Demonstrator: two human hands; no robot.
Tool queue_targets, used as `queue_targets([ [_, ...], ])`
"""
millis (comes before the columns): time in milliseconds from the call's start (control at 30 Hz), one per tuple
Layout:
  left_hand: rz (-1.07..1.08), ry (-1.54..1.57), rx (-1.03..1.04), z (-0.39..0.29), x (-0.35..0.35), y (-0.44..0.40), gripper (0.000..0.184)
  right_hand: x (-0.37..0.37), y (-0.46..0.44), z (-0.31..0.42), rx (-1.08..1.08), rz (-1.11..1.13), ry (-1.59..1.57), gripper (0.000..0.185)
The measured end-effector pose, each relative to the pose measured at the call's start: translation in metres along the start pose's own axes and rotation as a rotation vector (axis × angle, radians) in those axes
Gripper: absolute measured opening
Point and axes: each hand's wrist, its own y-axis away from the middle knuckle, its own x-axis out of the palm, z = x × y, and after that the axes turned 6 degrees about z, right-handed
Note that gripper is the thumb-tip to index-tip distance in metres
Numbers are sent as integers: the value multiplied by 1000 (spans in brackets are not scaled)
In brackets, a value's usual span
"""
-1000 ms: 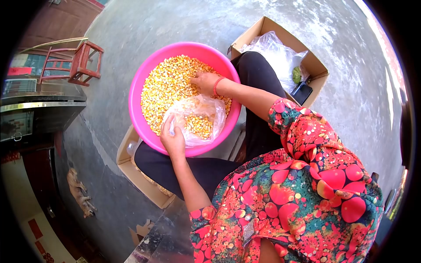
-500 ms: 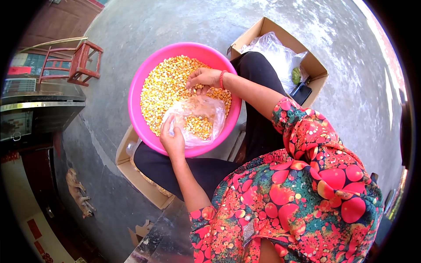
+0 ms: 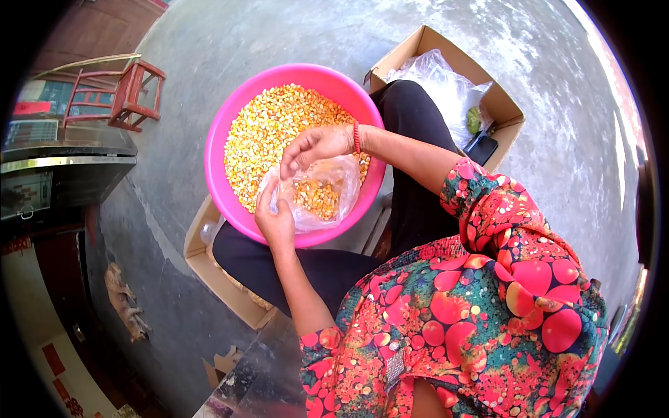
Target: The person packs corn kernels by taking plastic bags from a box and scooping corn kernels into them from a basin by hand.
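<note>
Shirt: short-sleeved patterned shirt (image 3: 446, 327) in red and green, above dark trousers (image 3: 300, 268) with the knees bent apart.
Right hand: the right hand (image 3: 317, 148), palm down with fingers curled, hangs over the bag's opening; whether it holds anything cannot be told. A red beaded bracelet (image 3: 357, 137) circles the wrist.
Left hand: the left hand (image 3: 277, 221) grips the near left edge of the bag between thumb and fingers.
Bag: a clear plastic bag (image 3: 348, 177), open, lying inside the basin with some kernels in it.
Corn: loose yellow corn kernels (image 3: 261, 132) spread around the bag.
Basin: pink plastic basin (image 3: 216, 160) between the knees.
Boxes: one cardboard box (image 3: 237, 296) under the left leg; another, the right-hand carton (image 3: 503, 104), holds plastic sheeting (image 3: 439, 87) and a dark phone (image 3: 481, 148).
Floor: tan animal (image 3: 125, 303) lying on its side.
Chair: red-brown wooden chair (image 3: 129, 97).
</note>
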Motion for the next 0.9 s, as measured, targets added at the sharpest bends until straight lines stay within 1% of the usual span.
queue_targets([
  [33, 5, -4, 6, 0, 0, 0, 37, -4, 0, 0, 103, -99, 105, 22],
  [67, 5, -4, 5, 1, -1, 1, 37, -14, -1, -11, 121, -244, 183, 22],
  [100, 3, -13, 2, 1, -1, 1, 37, -25, -1, -19, 122, -393, 552, 22],
  [167, 5, -19, 6, 0, 0, 0, 37, -34, 5, -29, 481, -592, 913, 21],
  [200, 5, -25, -1, -1, 0, 0, 37, -42, 4, -43, 482, -595, 914, 21],
  [233, 4, -31, -10, -1, 0, 0, 37, -50, 1, -64, 518, -515, 1244, 21],
  [267, 3, -30, -9, -1, 0, -1, 37, -50, -2, -67, 544, -418, 1571, 22],
  [300, 3, -28, -2, -1, 0, -1, 37, -49, -1, -70, 543, -416, 1572, 22],
  [367, -2, -27, 3, 2, -1, 0, 36, -39, 2, -73, 482, -483, 1317, 25],
  [400, -4, -23, 8, 3, 0, 0, 37, -32, 4, -66, 481, -481, 1319, 25],
  [467, -7, -19, 12, 2, 0, 0, 37, -22, 6, -54, 544, -364, 1117, 26],
  [500, -5, -13, 6, 1, 0, 0, 37, -21, 5, -52, 543, -363, 1119, 26],
  [567, -3, -6, 0, -1, 0, 0, 36, -19, 4, -50, 611, -228, 1057, 27],
  [633, 1, -24, -7, -2, 0, 0, 36, -29, 0, -71, 597, -230, 1051, 27],
  [700, 1, -21, -8, -1, 0, 1, 36, -39, -1, -75, 584, -233, 1042, 27],
  [767, 0, -17, -9, -1, 0, 0, 36, -47, 1, -70, 486, -412, 564, 26],
  [800, -2, -13, -3, -1, 0, 0, 36, -40, 2, -41, 650, -482, 244, 24],
  [833, -5, -9, 2, -1, 0, 0, 37, -34, 3, -28, 650, -482, 244, 24],
  [900, -6, -11, 6, 0, 0, 0, 36, -29, 6, -16, 378, -600, -181, 21],
])
